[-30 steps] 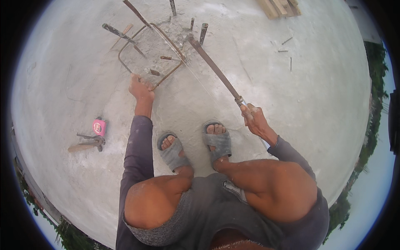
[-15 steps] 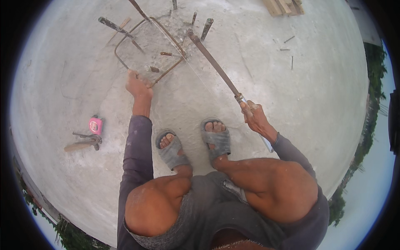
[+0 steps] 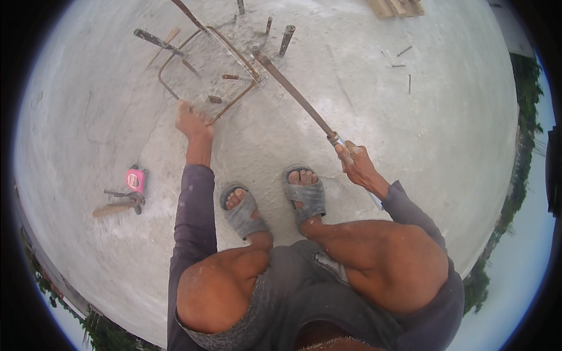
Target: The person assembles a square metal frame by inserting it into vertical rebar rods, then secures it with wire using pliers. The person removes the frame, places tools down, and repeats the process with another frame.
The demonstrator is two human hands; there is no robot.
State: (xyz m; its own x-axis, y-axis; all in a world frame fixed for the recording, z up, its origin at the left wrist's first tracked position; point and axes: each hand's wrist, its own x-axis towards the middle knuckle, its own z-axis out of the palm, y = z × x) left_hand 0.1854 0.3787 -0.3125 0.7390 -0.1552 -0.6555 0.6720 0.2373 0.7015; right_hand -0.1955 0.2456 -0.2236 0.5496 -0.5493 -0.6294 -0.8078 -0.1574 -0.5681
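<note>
My left hand [image 3: 195, 126] is closed round the near corner of a rusty, squarish steel rebar loop [image 3: 235, 101], hiding that corner. The loop sits low among rebar stubs [image 3: 286, 41] that stick out of the concrete. In my right hand [image 3: 358, 165] is a long rusty steel bar with a silver, pipe-like handle [image 3: 298, 98]. It slants up and to the left, its far end close to the right side of the loop; whether they touch I cannot tell.
A thin string [image 3: 280, 108] stretches across the loop. On the left lie a pink tape measure [image 3: 135, 180] and a wooden-handled tool [image 3: 115, 209]. Several nails [image 3: 410, 83] and wooden boards [image 3: 395, 8] lie at the right. My sandalled feet [image 3: 304, 193] are between my hands.
The far end of the steel bar has shifted left and slightly down, nearer the loop, and my right hand slightly left. My left hand keeps its grip on the loop.
</note>
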